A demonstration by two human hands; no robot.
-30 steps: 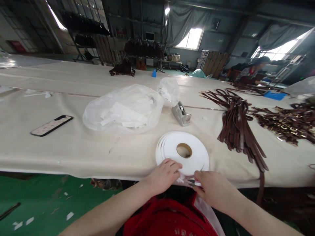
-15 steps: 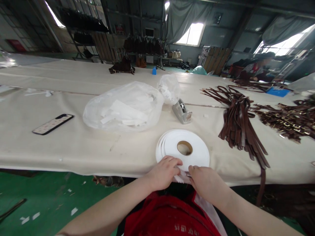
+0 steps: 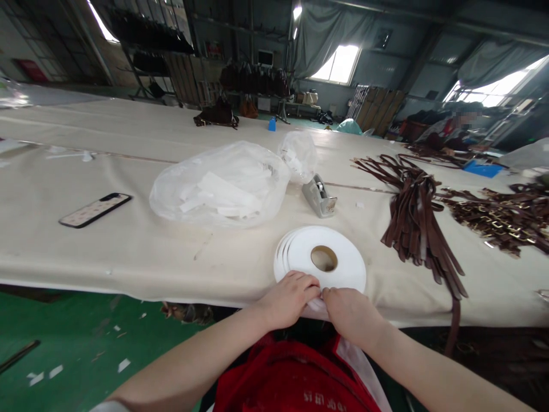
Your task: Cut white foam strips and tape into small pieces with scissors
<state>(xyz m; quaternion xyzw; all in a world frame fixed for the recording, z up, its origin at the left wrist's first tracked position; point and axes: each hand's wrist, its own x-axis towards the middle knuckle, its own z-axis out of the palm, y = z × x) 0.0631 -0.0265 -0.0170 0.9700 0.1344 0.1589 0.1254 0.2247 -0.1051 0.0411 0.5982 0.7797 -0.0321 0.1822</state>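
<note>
Roll lies flat, no long axis, lower centre, just up-frame of left hand and right hand, together at its rim, can't tell grip.

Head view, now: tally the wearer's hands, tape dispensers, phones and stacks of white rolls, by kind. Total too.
Wearer's hands: 2, left hand and right hand
Stack of white rolls: 1 (number of rolls in it can't be told)
Tape dispenser: 1
Phone: 1
Total: 5
</note>
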